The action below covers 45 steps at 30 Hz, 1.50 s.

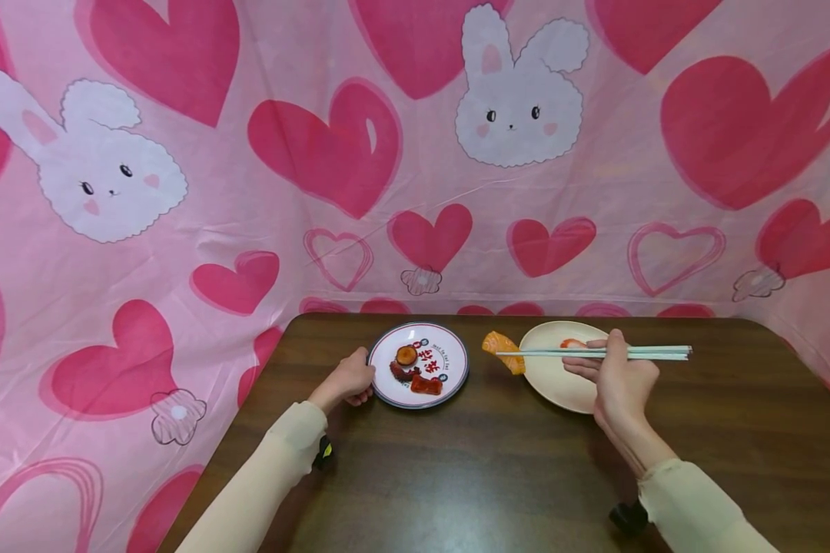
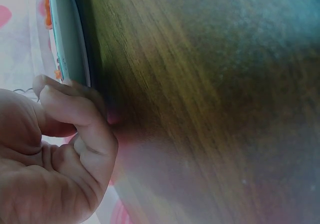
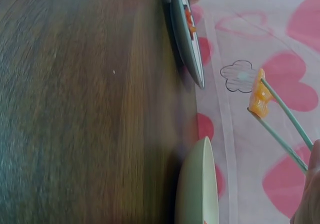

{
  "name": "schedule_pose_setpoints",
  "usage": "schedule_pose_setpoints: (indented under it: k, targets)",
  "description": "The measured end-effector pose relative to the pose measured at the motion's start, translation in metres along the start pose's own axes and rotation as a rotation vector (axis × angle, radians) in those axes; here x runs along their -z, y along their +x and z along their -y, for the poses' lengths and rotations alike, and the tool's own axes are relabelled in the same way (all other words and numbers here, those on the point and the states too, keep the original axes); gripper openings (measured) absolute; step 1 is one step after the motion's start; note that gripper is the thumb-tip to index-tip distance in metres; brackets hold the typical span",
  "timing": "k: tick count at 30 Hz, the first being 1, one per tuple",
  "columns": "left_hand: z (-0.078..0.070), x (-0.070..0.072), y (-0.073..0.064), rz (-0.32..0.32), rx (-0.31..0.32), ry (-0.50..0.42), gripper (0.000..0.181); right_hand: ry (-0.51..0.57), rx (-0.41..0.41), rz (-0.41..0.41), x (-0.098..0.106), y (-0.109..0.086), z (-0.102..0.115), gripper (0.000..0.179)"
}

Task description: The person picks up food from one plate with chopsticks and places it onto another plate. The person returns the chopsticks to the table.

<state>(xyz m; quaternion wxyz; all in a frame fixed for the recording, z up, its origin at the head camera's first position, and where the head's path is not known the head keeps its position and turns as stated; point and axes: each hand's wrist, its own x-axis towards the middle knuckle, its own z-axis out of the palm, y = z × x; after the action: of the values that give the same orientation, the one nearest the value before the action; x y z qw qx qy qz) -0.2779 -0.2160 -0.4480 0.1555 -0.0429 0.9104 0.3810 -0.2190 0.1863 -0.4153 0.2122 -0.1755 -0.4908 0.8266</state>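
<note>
My left hand (image 1: 349, 379) grips the left rim of a white plate (image 1: 396, 338) with a blue edge and red characters. On that plate lie a round brown-orange piece (image 1: 406, 355), a dark red curled piece (image 1: 403, 372) and a reddish-brown block (image 1: 426, 385). My right hand (image 1: 622, 388) holds a pair of pale chopsticks (image 1: 664, 352). Between their tips is an orange slice with pale streaks, like salmon (image 3: 259, 96), raised above the table near the left edge of a cream bowl (image 1: 553, 384). A red-and-white piece (image 1: 572, 343) shows inside the bowl, partly hidden by the chopsticks and hand.
Both dishes stand toward the far side of a dark wooden table (image 1: 443, 476). A pink cloth (image 1: 456, 184) with hearts and rabbits hangs behind the table and along its left side. The gap between plate and bowl is roughly a hand's width.
</note>
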Motion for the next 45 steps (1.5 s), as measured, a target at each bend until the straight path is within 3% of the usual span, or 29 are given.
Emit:
schedule_pose_setpoints:
  k: [17, 45]
  targets:
    - [0.0, 0.001, -0.002, -0.002, 0.003, -0.004, 0.049, -0.037, 0.045, 0.038, -0.017, -0.006, -0.014, 0.041]
    - [-0.002, 0.0, -0.001, 0.001, 0.019, -0.004, 0.057, -0.122, 0.003, 0.095, -0.036, -0.01, -0.031, 0.048]
